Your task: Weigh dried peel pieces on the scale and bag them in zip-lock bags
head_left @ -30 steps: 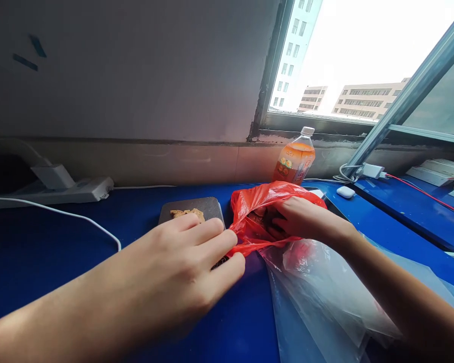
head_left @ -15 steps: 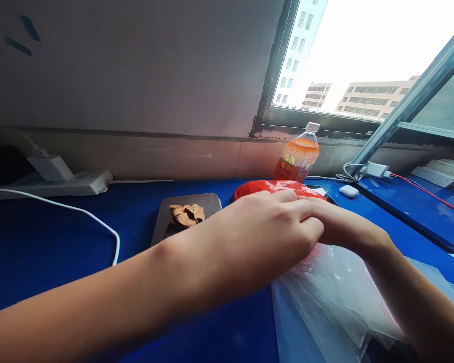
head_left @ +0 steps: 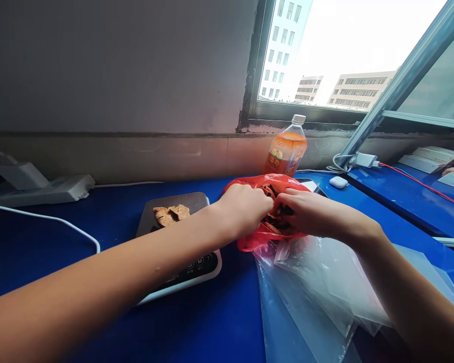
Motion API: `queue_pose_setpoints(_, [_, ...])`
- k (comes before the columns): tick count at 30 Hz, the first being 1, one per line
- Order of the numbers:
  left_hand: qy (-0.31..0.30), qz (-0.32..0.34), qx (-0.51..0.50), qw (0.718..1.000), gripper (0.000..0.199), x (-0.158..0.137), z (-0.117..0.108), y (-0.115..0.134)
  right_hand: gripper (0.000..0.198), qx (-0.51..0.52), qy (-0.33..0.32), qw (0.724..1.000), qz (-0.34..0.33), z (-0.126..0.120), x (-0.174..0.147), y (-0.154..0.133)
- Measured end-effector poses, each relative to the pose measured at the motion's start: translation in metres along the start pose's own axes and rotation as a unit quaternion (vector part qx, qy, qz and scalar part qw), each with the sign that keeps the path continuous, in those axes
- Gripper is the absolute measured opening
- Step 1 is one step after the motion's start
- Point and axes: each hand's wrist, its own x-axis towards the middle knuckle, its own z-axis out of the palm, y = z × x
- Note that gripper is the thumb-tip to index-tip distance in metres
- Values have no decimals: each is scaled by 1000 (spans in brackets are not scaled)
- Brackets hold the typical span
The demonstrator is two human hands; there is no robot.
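We've got left hand (head_left: 249,209) and right hand (head_left: 312,213) at the mouth of the red bag (head_left: 250,243), fingers curled over rough brown pieces (head_left: 274,223); can't tell if either grips one. Bag's on the blue bench (head_left: 234,312), right of our scale (head_left: 196,201), in front of the bottle (head_left: 286,151). A brown chunk (head_left: 171,215) sits on the scale.
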Motion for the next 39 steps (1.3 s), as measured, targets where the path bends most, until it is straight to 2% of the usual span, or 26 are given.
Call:
queue_pose_setpoints(3, [16, 25, 5, 1000, 23, 16, 13, 1, 13, 19, -35, 999, 0, -4, 1, -3])
queue_pose_setpoints(8, [59, 47, 21, 997, 25, 28, 21, -1, 17, 7, -44, 999, 0, -9, -1, -3])
queue_pose_setpoints(11, [89, 27, 34, 995, 26, 30, 14, -12, 17, 24, -50, 998, -11, -10, -2, -1])
queue_pose_setpoints(16, [116, -23, 59, 991, 22, 29, 5, -31, 19, 10, -56, 998, 15, -11, -4, 0])
queue_pose_setpoints(21, [99, -43, 72, 992, 18, 23, 10, -29, 16, 26, -30, 999, -12, -8, -4, 1])
queue_pose_setpoints(25, [78, -42, 86, 992, 17, 18, 7, -28, 19, -28, -19, 999, 23, -6, -6, 2])
queue_pose_setpoints(31, [24, -56, 107, 992, 16, 5, -10, -38, 22, -10, -53, 998, 19, -13, -9, -2])
queue_pose_setpoints(34, [-12, -32, 103, 994, 15, 1, -17, -32, 20, 25, -68, 997, 14, -16, -8, -3])
queue_pose_setpoints(36, [15, 6, 91, 996, 20, 3, -17, -20, 17, 28, -64, 998, 9, -16, -7, -2])
queue_pose_setpoints(39, [68, 107, 38, 991, 31, 16, -8, 2, 17, 0, -65, 998, 11, -11, -8, 1])
